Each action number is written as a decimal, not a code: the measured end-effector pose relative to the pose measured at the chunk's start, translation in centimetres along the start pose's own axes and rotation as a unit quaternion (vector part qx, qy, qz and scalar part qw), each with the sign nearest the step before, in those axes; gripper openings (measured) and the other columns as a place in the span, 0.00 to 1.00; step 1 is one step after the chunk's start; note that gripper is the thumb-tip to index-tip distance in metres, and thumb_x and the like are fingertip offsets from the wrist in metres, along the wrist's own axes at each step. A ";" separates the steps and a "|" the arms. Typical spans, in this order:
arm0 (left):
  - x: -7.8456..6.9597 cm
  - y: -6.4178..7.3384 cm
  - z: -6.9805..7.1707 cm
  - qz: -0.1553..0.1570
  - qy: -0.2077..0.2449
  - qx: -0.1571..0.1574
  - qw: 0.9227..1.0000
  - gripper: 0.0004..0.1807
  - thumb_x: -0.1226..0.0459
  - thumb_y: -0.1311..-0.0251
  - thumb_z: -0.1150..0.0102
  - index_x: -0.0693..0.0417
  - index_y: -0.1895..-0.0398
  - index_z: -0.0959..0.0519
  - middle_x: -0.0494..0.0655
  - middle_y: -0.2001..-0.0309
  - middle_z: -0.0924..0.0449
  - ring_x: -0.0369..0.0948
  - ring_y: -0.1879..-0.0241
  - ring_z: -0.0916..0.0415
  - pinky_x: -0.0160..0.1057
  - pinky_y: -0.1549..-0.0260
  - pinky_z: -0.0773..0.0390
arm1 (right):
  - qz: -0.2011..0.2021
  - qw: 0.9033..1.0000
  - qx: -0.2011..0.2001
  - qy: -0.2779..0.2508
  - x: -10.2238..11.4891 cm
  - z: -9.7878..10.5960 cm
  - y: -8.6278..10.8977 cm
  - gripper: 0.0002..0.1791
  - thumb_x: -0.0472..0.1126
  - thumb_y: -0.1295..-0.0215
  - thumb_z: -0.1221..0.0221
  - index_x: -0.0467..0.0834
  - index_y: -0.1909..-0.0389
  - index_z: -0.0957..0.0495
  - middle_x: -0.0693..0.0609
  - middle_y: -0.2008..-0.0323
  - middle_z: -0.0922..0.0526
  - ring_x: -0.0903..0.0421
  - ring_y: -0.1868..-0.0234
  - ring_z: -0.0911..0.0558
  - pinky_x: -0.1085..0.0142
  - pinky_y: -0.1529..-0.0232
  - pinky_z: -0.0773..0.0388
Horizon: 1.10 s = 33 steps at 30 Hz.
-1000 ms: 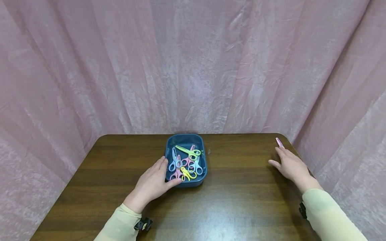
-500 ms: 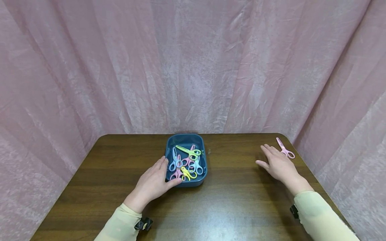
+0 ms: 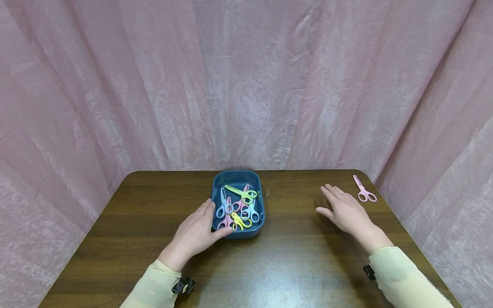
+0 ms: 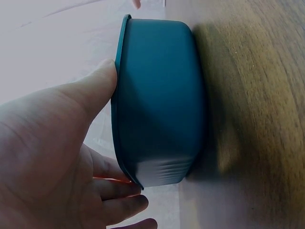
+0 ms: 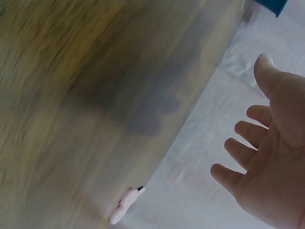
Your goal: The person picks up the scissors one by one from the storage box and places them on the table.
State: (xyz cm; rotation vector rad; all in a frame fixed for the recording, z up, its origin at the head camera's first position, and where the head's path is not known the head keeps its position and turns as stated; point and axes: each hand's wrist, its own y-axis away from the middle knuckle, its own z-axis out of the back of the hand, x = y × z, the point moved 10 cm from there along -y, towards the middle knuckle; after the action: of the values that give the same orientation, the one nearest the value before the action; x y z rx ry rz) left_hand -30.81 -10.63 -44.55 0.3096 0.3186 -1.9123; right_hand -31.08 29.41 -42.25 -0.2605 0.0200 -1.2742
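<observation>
From my remote station I saw the left hand (image 3: pixel 194 231) resting at the near-left corner of the blue bin (image 3: pixel 250 233), thumb and fingers spread apart, its thumb touching the rim. Colourful scissors (image 3: pixel 246 196) lay piled inside. My right hand (image 3: pixel 348 214), fingers extended and thumb apart, hovered over the desk (image 3: pixel 292 239), near the separate pink scissors (image 3: pixel 362 190) at the far-right corner.
</observation>
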 end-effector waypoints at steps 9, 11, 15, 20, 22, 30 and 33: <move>-0.1 -0.1 0.1 -0.003 -0.001 -0.001 1.000 0.61 0.29 0.33 0.34 0.69 0.16 0.37 0.68 0.16 0.40 0.62 0.18 0.38 0.62 0.24 0.32 | 0.025 1.000 -0.005 0.009 3.1 0.5 -0.4 0.42 0.55 0.22 0.32 0.34 0.19 0.31 0.34 0.21 0.30 0.31 0.20 0.32 0.33 0.23 0.36; -0.1 -0.1 0.1 -0.004 0.000 -0.001 1.000 0.61 0.30 0.33 0.34 0.69 0.16 0.37 0.68 0.17 0.40 0.62 0.19 0.38 0.62 0.24 0.32 | 0.033 0.999 -0.008 0.010 3.7 0.5 -0.6 0.42 0.55 0.22 0.32 0.34 0.19 0.31 0.34 0.21 0.30 0.32 0.20 0.31 0.33 0.23 0.36; -0.1 -0.1 0.0 -0.003 0.000 0.000 1.000 0.61 0.30 0.33 0.34 0.69 0.16 0.37 0.68 0.16 0.40 0.62 0.18 0.38 0.62 0.24 0.32 | 0.045 0.999 -0.010 0.011 4.8 0.4 -0.8 0.42 0.55 0.23 0.32 0.34 0.19 0.31 0.34 0.21 0.29 0.32 0.21 0.31 0.34 0.23 0.36; -0.1 -0.1 0.0 -0.002 -0.001 0.000 1.000 0.61 0.29 0.33 0.34 0.69 0.16 0.37 0.68 0.16 0.40 0.62 0.18 0.38 0.62 0.24 0.32 | 0.058 0.998 -0.015 0.010 6.1 0.2 -1.0 0.43 0.55 0.24 0.31 0.35 0.19 0.30 0.35 0.21 0.29 0.33 0.21 0.30 0.35 0.23 0.35; -0.1 0.0 0.0 -0.002 -0.002 0.000 1.000 0.61 0.29 0.33 0.34 0.69 0.17 0.37 0.68 0.16 0.40 0.62 0.18 0.38 0.62 0.24 0.32 | 0.066 0.998 -0.019 0.010 6.8 0.2 -1.2 0.43 0.56 0.25 0.30 0.35 0.20 0.30 0.35 0.21 0.28 0.34 0.21 0.29 0.35 0.23 0.34; 0.0 0.0 0.0 0.000 0.000 0.000 1.000 0.61 0.29 0.33 0.34 0.69 0.17 0.36 0.68 0.17 0.40 0.62 0.19 0.38 0.62 0.24 0.32 | 0.097 0.995 -0.029 0.009 9.4 0.2 -1.7 0.42 0.56 0.25 0.30 0.36 0.20 0.28 0.37 0.22 0.27 0.34 0.22 0.28 0.36 0.24 0.32; -0.1 0.0 0.1 -0.005 -0.001 -0.003 1.000 0.60 0.30 0.33 0.33 0.70 0.17 0.35 0.69 0.17 0.39 0.62 0.19 0.37 0.62 0.24 0.31 | 0.102 0.994 -0.029 0.007 10.2 0.1 -2.0 0.42 0.56 0.25 0.30 0.37 0.20 0.28 0.37 0.22 0.27 0.34 0.22 0.27 0.37 0.24 0.32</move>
State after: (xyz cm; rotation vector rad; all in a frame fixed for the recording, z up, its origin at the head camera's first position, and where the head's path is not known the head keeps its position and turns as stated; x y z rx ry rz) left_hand -30.74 -10.57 -44.47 0.3032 0.3251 -1.9203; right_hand -29.90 19.24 -40.45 -0.2914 0.0939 -1.0732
